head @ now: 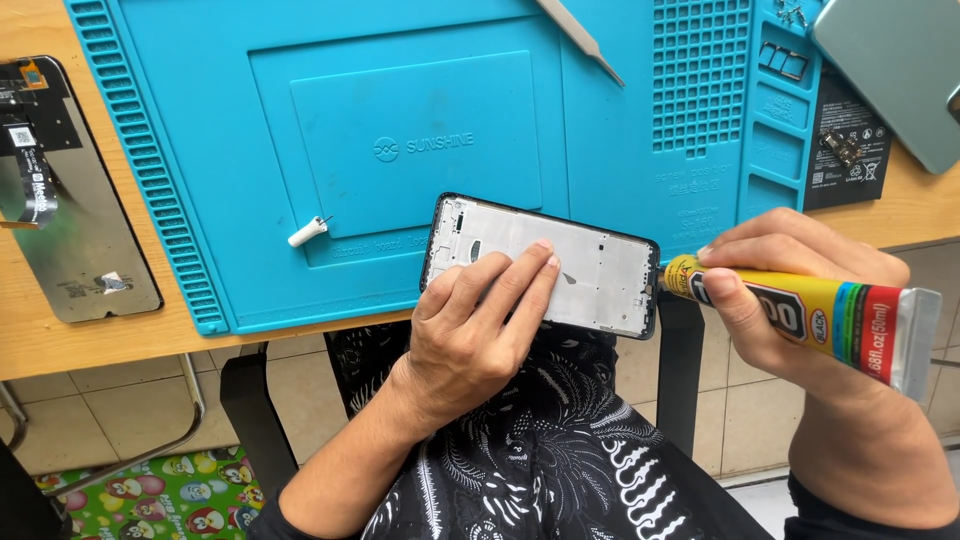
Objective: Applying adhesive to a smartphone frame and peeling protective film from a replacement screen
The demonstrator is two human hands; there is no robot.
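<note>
My left hand (478,325) holds a bare phone frame (600,270) with a black rim and silvery inner plate, fingers spread flat over its lower middle. The frame is tilted over the table's front edge. My right hand (770,290) grips a yellow glue tube (800,315) with coloured bands and a crimped silver end. The tube's black nozzle touches the frame's right edge. A small white cap with a pin (308,232) lies on the blue mat to the left of the frame.
A blue silicone work mat (330,120) covers the wooden table (90,335). A detached phone screen (60,190) lies at the left. Metal tweezers (585,38), a black battery (845,140) and a green back cover (900,70) lie at the upper right. Small screws sit in mat compartments (790,15).
</note>
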